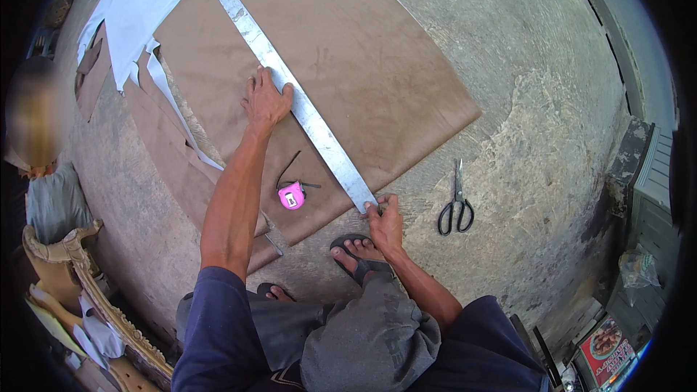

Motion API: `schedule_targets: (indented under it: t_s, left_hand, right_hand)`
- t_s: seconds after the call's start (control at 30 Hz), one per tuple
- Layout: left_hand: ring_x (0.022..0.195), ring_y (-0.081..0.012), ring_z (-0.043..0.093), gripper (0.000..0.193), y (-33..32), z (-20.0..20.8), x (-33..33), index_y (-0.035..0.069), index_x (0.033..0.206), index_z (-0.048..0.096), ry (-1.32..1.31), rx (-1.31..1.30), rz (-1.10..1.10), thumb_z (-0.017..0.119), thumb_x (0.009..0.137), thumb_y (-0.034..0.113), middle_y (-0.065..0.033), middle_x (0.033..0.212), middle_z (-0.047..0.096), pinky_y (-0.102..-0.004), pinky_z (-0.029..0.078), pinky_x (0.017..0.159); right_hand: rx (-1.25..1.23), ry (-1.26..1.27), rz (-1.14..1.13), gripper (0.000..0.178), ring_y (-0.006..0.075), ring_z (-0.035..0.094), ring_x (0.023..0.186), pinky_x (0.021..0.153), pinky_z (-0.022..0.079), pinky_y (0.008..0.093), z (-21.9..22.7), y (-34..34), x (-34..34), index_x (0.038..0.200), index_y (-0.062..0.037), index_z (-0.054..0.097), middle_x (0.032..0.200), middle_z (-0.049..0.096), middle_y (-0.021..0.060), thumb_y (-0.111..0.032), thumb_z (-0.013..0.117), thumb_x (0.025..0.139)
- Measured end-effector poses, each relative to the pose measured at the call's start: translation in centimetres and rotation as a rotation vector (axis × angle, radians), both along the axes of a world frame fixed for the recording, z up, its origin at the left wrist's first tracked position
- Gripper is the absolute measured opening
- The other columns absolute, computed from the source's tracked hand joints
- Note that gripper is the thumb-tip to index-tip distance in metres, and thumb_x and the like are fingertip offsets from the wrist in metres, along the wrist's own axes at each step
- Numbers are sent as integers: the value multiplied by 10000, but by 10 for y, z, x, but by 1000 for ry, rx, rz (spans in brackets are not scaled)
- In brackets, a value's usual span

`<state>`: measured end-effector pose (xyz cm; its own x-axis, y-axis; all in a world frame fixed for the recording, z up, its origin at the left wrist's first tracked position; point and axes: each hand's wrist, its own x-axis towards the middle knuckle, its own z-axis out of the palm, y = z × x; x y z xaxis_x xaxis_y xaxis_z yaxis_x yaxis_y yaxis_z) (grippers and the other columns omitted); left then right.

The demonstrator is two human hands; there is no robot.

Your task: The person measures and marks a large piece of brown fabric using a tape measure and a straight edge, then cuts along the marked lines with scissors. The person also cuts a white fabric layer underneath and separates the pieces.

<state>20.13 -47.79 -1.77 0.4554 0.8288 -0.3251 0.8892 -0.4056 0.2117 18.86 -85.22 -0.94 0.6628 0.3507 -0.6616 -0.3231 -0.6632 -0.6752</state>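
Note:
A long silver metal straightedge (308,117) lies slantwise across a large brown sheet of leather-like material (377,51) on the floor. My left hand (268,100) lies on the sheet at the straightedge's left side, fingers spread, its fingertips and thumb against the edge. At the near end of the straightedge, my right hand (386,226) pinches its corner between thumb and curled fingers, close to the sheet's near edge. A pink tape measure (292,195) with a black strap rests on the sheet between my arms. Black-handled scissors (457,203) lie on the concrete to the right.
Cut brown strips (163,145) with white backing lie to the left, and a white folded-over part (149,7) is at the far left. A carved chair frame (80,268) stands at lower left beside a grey sack (56,203). Grey drawers (650,196) stand at the right.

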Motion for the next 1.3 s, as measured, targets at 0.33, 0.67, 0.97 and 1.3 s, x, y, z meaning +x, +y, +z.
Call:
schedule_targets:
  t_s: [0.33,0.67,0.97,1.3]
  left_hand:
    - [1547,-378,209,760,4,-6,1,49,1528,372,-3,-5,16,607,901,407,-145,1687,239,-726,257,1150]
    - [1536,-355,233,803,-5,-1,12,62,1526,374,-24,28,96,653,885,456,-133,1672,269,-757,242,1134]
    - [1529,-363,248,895,-8,-7,9,120,1580,353,-2,72,94,693,856,521,-135,1664,284,-766,239,1137]
    - [1547,-394,180,849,-13,9,9,113,1580,321,-117,-1,134,669,872,428,-158,1672,231,-816,131,1133]
  right_hand:
    - [-52,114,47,302,347,742,760,723,542,465,6,5,4,1170,-33,460,822,734,205,-213,638,1005]
    - [-201,-161,239,442,505,692,843,749,514,568,-5,3,11,1149,-28,501,923,707,270,-304,754,913]
    - [-215,-219,227,439,521,675,915,781,511,562,-12,-2,8,1102,-12,529,972,707,278,-308,778,892]
    - [-184,-224,242,444,472,688,887,795,509,503,-11,-1,13,1052,-6,546,906,696,236,-305,810,855]
